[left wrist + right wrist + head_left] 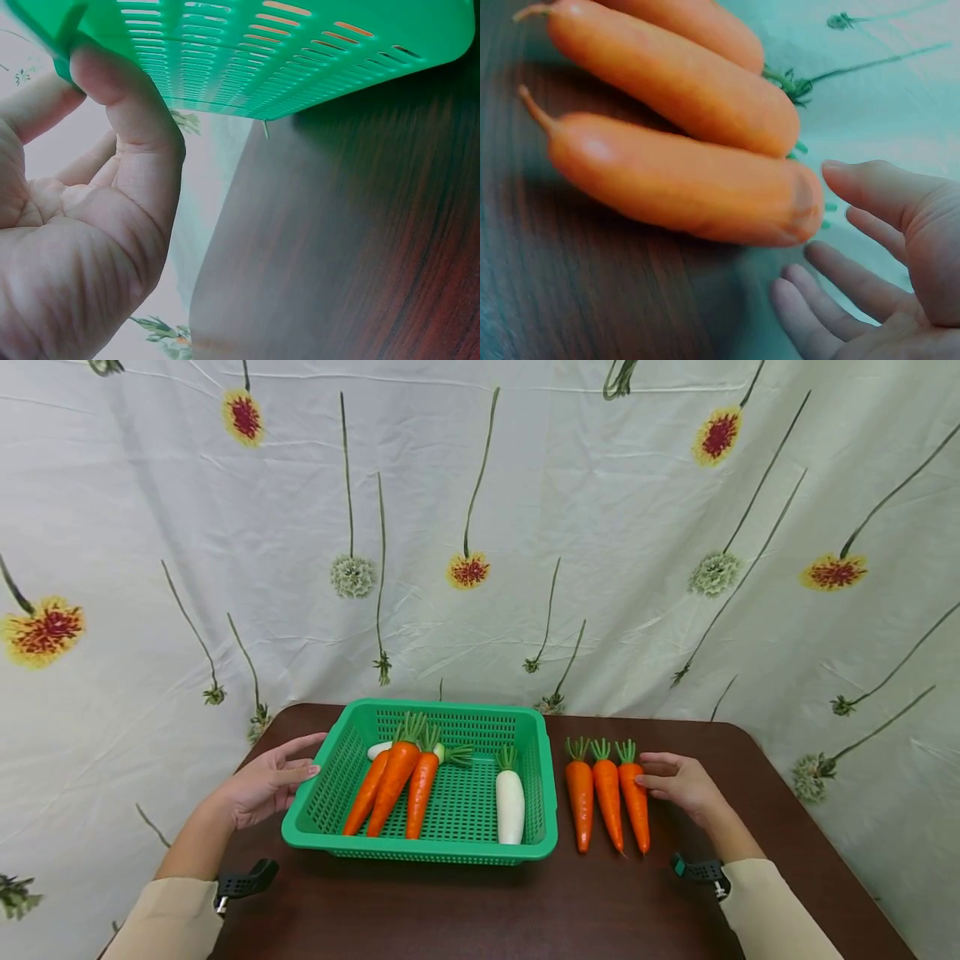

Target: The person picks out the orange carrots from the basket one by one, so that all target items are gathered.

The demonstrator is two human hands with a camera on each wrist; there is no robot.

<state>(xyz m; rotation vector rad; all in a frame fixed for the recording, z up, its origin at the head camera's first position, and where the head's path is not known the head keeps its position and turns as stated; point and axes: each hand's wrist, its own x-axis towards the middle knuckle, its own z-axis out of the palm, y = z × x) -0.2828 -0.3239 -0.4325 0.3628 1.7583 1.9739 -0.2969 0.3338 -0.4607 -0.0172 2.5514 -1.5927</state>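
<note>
My left hand (266, 782) is at the left side of a green plastic basket (300, 828), its thumb (105, 71) and index finger pinching the rim. Inside the basket, orange carrots (393, 785) with green tops lean together at the left. A white radish (510, 806) lies at the right, and another is partly hidden behind the carrots. My right hand (684, 787) is beside the rightmost of three carrots (636, 802) on the table. Its thumb and fingers are spread near the carrot's top end; the right wrist view shows them not closed round it.
The dark brown wooden table (420, 910) has rounded far corners. A white cloth with a flower print (600, 527) hangs right behind it. The other two table carrots (581, 802) lie side by side between the basket and my right hand.
</note>
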